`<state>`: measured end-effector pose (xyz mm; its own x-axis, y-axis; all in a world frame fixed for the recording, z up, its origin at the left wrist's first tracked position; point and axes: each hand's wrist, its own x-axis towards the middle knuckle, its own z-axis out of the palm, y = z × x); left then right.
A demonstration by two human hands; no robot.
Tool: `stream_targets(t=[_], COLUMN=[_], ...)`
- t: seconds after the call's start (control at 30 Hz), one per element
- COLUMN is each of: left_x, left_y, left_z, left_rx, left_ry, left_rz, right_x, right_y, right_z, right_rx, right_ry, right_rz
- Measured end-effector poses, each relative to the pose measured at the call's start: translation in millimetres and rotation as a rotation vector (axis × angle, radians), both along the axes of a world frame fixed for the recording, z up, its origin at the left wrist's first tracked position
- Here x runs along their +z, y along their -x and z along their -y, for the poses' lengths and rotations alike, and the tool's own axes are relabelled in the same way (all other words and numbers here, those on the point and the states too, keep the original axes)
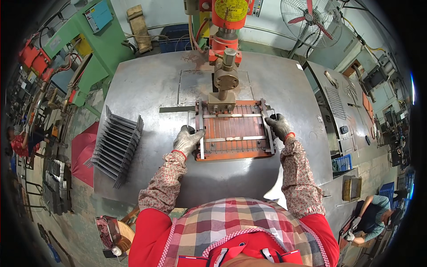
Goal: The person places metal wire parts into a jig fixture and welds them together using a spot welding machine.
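Jig plate, copper-toned, sits mid-way across metal table under machine head, wire grid on top; likely heavy, rigid, apt to slide, so best held evenly by its side handles, round which left hand and right hand look curled.

1. Along the top, pale wall with wooden board leaning, dark blue bin beside it.
2. Upper right, caged fan with red blades.
3. Centre, broad grey metal bench.
4. Lower left, worn grey-green floor, round wooden stool.
5. Far right, bluish light strip.
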<state>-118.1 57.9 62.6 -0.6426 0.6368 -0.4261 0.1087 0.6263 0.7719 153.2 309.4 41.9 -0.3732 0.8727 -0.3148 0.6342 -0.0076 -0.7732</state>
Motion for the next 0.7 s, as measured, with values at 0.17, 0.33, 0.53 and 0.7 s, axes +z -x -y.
stream_targets(t=[0.17, 0.33, 0.53, 0.7], left_x=[-19.4, -33.0, -41.2, -36.5], left_y=[11.0, 31.1, 86.5, 83.2], left_z=[6.6, 19.2, 58.0, 57.3], left_rx=[-0.007, 0.045, 0.115, 0.114], left_ry=[-0.04, -0.14, -0.273, -0.223], left_rz=[0.035, 0.018, -0.041, -0.111], right_x=[-2.4, -28.5, -34.2, -24.6], right_y=[5.9, 20.0, 79.7, 74.1], right_z=[3.4, 5.3, 38.1, 38.4], right_rx=[-0.031, -0.019, 0.077, 0.074], right_ry=[-0.004, -0.037, -0.064, -0.006], right_rz=[-0.007, 0.026, 0.03, -0.026])
